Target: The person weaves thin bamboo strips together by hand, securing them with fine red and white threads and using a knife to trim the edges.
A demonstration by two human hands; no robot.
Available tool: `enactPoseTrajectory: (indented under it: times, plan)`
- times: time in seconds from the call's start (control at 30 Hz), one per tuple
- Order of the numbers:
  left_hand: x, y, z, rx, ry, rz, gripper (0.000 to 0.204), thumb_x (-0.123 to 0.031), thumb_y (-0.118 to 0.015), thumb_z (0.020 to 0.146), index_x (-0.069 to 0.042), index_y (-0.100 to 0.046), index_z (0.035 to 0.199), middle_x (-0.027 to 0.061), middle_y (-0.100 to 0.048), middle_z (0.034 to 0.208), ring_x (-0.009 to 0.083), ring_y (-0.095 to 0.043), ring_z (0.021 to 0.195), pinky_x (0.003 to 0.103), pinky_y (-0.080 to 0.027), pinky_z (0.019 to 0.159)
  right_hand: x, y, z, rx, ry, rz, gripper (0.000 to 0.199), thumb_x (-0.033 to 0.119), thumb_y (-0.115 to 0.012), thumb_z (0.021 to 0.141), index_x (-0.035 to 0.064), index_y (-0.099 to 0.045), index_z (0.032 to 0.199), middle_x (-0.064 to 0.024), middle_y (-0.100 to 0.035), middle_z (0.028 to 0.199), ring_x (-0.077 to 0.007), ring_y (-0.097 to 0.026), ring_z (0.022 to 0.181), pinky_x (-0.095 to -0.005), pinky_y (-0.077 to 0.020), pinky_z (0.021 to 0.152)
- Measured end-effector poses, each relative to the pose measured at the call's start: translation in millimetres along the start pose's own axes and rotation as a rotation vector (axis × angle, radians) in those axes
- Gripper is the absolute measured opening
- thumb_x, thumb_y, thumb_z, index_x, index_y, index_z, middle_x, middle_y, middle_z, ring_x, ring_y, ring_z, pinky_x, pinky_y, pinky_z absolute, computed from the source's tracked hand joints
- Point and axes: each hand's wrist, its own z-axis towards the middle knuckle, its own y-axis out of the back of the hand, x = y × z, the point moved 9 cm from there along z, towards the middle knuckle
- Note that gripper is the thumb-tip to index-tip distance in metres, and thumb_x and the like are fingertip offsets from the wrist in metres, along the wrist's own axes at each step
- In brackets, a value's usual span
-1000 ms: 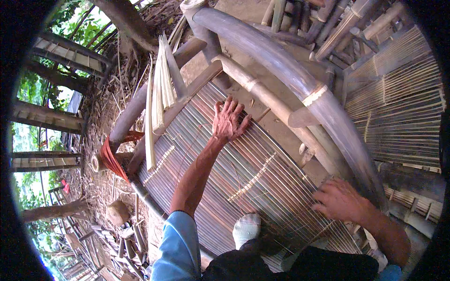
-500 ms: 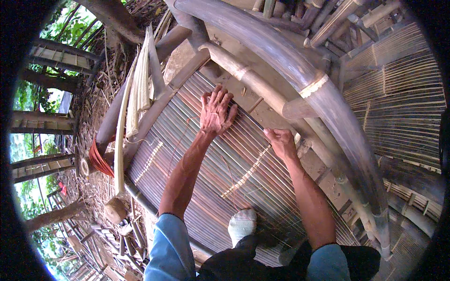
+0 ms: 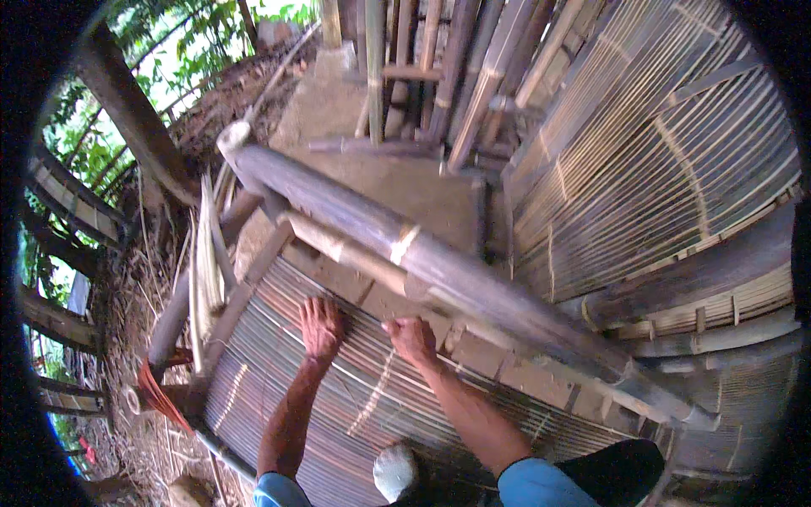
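A seat-like panel of thin, dark bamboo slats (image 3: 274, 380) spreads beneath both my hands. My left hand (image 3: 322, 329) lies flat near its far edge, palm down with the fingers stretched out. To its right, my right hand (image 3: 412, 340) is closed at the same edge, just above a pale woven lashing row (image 3: 372, 394). Whatever sits between its fingers is hidden. Another short lashing row (image 3: 231, 397) crosses the slats at the left. My foot in a light sock (image 3: 395, 471) rests on the slats at the lower middle.
A thick bamboo rail (image 3: 329, 196) runs beyond the panel. Pale split strips (image 3: 205, 275) lean at the left, above a bundle of orange-red cord (image 3: 158, 393). Bamboo poles (image 3: 452, 76) stand at the back. A large slatted panel (image 3: 608, 160) rises at the right.
The view has tilted upward, so more of the ground and poles beyond the rail shows. Both hands remain along the far edge, the left flat and the right closed.
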Motion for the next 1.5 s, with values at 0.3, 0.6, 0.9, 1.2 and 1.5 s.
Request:
enactPoseTrajectory:
  times: [0.3, 0.6, 0.9, 1.2, 1.5]
  plan:
    - [46, -24, -47, 0.46, 0.301, -0.596, 0.024, -0.025, -0.064, 0.086, -0.003, -0.073, 0.093, 0.0181, -0.062, 0.071, 0.0292, -0.061, 0.062, 0.041, -0.05, 0.058, 0, -1, -7, 0.006, -0.011, 0.034, 0.044, 0.052, -0.06, 0.086, 0.0115, -0.074, 0.095, -0.0227, -0.07, 0.093, -0.044, -0.066, 0.091, -0.0519, -0.0519, 0.08]
    - [150, 164, -104, 0.09, 0.832, -1.099, 0.031, -0.028, -0.06, 0.094, 0.0, -0.065, 0.082, -0.0038, -0.043, 0.056, 0.0074, -0.041, 0.049, 0.026, -0.03, 0.046, -8, 0, -8, 0.063, -0.081, -0.014, 0.043, 0.051, -0.059, 0.086, 0.0134, -0.074, 0.1, -0.0196, -0.07, 0.1, -0.0403, -0.066, 0.096, -0.0495, -0.051, 0.083]
    - [180, 140, -48, -0.237, 0.954, -1.318, 0.027, -0.018, -0.058, 0.093, -0.001, -0.063, 0.114, 0.0015, -0.063, 0.086, 0.012, -0.06, 0.073, 0.028, -0.05, 0.062, -24, -35, 41, 0.09, 0.151, 0.296, 0.03, 0.027, -0.062, 0.091, -0.002, -0.069, 0.092, -0.0134, -0.068, 0.083, -0.0231, -0.066, 0.083, -0.0376, -0.0499, 0.077]
    - [25, -79, 73, 0.494, 0.256, -0.233, 0.02, -0.016, -0.065, 0.079, -0.011, -0.066, 0.098, 0.0183, -0.066, 0.091, 0.0358, -0.066, 0.088, 0.048, -0.053, 0.075, 4, -82, 82, 0.053, 0.188, 0.026, 0.047, 0.024, -0.055, 0.09, 0.004, -0.052, 0.132, -0.0291, -0.057, 0.124, -0.0434, -0.054, 0.116, -0.0473, -0.0441, 0.1]
    - [3, -89, 73, 0.687, 0.197, -0.167, 0.045, -0.046, -0.074, 0.075, -0.007, -0.066, 0.096, 0.0197, -0.068, 0.095, 0.035, -0.07, 0.088, 0.045, -0.056, 0.074, -4, -77, 88, 0.088, 0.099, 0.214, 0.019, 0.014, -0.058, 0.087, -0.0003, -0.071, 0.088, -0.0072, -0.07, 0.077, -0.0147, -0.062, 0.069, -0.0318, -0.0476, 0.064]
